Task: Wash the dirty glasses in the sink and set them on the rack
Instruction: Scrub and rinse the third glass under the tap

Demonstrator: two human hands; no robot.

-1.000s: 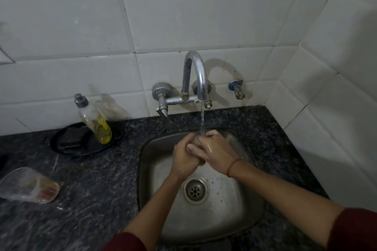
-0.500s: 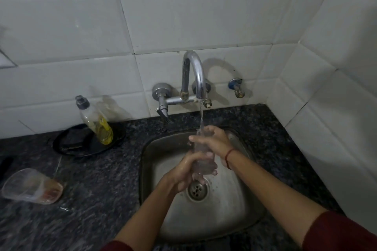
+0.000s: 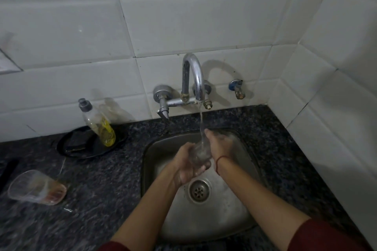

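Observation:
A clear glass point(image 3: 201, 152) is upright over the steel sink point(image 3: 242, 206), under the stream of water running from the chrome tap point(image 3: 194, 73). My left hand point(image 3: 186, 166) cups and grips the glass from below and the left. My right hand point(image 3: 219, 145) lies against its right side with the fingers reaching up to the rim. A second glass point(image 3: 35, 187), dirty with a reddish residue, lies on its side on the counter at the left.
A dish soap bottle point(image 3: 98, 123) with yellow liquid leans on a black tray point(image 3: 81, 144) behind the sink's left side. The dark granite counter point(image 3: 106, 179) surrounds the sink. White tiled walls close in at the back and right. No rack is in view.
A second ago my hands were clasped together under the water. The glass then stood taller between them; now it sits lower in my left palm and my right hand has shifted beside it.

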